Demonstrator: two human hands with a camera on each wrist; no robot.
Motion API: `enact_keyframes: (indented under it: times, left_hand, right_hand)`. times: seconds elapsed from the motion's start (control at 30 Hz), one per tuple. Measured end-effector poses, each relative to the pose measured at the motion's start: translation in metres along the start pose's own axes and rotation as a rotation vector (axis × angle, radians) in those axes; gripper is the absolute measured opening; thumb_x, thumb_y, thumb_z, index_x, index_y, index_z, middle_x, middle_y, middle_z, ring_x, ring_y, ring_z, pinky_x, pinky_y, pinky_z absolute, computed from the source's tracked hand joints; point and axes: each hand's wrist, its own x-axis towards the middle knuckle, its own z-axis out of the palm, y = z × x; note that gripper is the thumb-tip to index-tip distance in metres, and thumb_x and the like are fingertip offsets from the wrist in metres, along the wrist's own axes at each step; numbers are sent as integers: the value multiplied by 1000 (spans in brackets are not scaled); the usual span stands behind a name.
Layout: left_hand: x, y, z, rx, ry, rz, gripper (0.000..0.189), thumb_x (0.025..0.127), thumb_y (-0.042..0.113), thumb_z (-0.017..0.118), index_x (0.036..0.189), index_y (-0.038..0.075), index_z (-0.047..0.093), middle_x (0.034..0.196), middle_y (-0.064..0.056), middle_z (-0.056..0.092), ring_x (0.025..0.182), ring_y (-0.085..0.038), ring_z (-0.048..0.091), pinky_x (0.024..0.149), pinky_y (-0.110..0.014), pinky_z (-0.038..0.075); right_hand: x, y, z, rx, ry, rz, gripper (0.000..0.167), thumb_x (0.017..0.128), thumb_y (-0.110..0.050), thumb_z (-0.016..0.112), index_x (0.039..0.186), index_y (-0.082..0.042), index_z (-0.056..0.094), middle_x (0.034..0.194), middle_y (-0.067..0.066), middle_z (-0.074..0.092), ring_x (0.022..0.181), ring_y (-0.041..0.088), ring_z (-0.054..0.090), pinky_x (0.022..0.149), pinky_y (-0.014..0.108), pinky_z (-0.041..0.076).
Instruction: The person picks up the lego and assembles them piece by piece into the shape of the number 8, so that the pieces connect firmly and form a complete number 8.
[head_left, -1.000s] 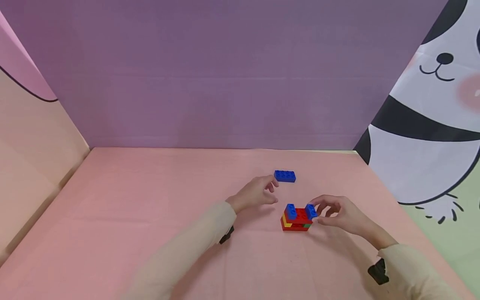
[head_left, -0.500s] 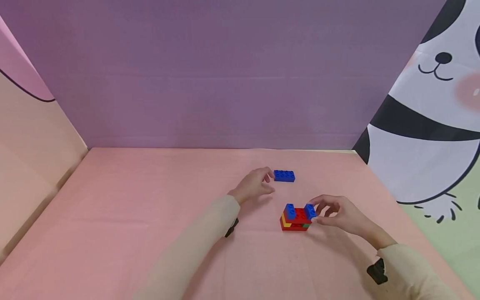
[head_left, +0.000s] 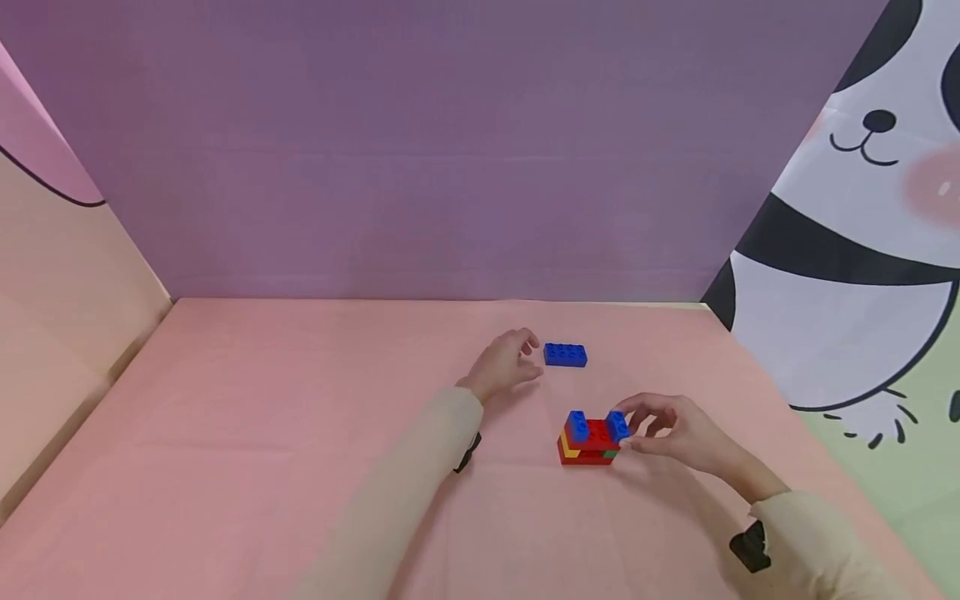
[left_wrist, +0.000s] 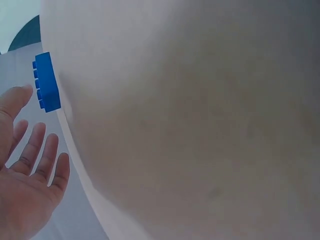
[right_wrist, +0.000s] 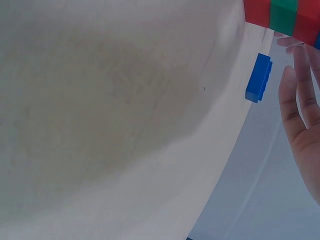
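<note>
A stack of toy bricks stands on the pink surface, red at top and bottom, with yellow and green pieces between. Two small blue bricks sit upright on its top ends. My right hand pinches the stack at its right end, thumb in front and index finger behind the right blue brick. Farther back lies a loose blue brick, studs up. To its left, a small gap away, is my left hand, thumb and fingers apart and holding nothing. The left wrist view shows the loose brick beyond the fingers.
The pink tabletop ends at a purple backdrop. A pale side panel rises at the left, and a panda-printed one at the right. Both sleeves carry dark wrist devices.
My left hand has moved back and slightly left, from over the loose brick's near corner to beside it. The right hand stays at the stack. The view has shifted slightly.
</note>
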Motion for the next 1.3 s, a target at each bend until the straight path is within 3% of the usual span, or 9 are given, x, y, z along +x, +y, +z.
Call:
enact_keyframes:
  times: [0.43,0.87,1.3]
  left_hand:
    - [10,-4,4,130,28,7,42,84,26,65,121,16,48,113,-3,55,96,-16,53,90,-30,45]
    - [16,1,11,101,6,-14,41,86,21,63,123,18,47,115,0,54,99,-13,53,92,-28,45]
    - [16,6,21,67,47,-33,42,85,21,64,124,21,48,117,1,55,103,-14,53,93,-33,45]
  right_hand:
    - [0,1,2,-10,7,14,38,76,-14,73,111,-10,59,96,4,61,81,11,59,65,24,52]
    - [-3,-1,3,-9,15,21,39,76,-14,73,112,-9,59,94,4,61,81,15,59,65,24,52]
    - [-5,0,4,-36,26,-1,40,75,-13,73,112,-8,59,93,3,62,80,11,59,65,24,52]
